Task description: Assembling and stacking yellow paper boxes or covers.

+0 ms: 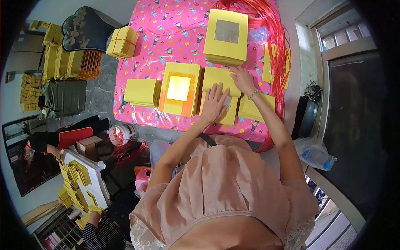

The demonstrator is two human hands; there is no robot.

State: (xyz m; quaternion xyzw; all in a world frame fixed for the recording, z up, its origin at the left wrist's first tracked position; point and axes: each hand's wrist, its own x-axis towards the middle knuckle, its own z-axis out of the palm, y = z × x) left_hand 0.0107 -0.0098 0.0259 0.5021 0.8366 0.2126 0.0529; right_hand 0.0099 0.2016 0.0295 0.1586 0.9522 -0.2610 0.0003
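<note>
My left hand (216, 103) lies with fingers spread on yellow paper, partly covering a silvery patch. Just beyond it, my right hand (243, 81), with a beaded bracelet at the wrist, rests its fingers on the right edge of a folded yellow sheet (217, 79). Neither hand visibly grips anything. To the left of my hands stands a yellow paper stack (193, 79) topped with an orange frame and a shiny, glaring square. A taller yellow stack (212, 50) with a grey square lies beyond my hands. More yellow paper (258, 110) sits to the right.
On the pink patterned tablecloth (166, 29) are another yellow stack (141, 91) and a tied bundle (123, 43). Red plastic strands (281, 33) hang along the right edge. Left are a chair (83, 31), a bucket (125, 133) and people beside a white table (98, 183).
</note>
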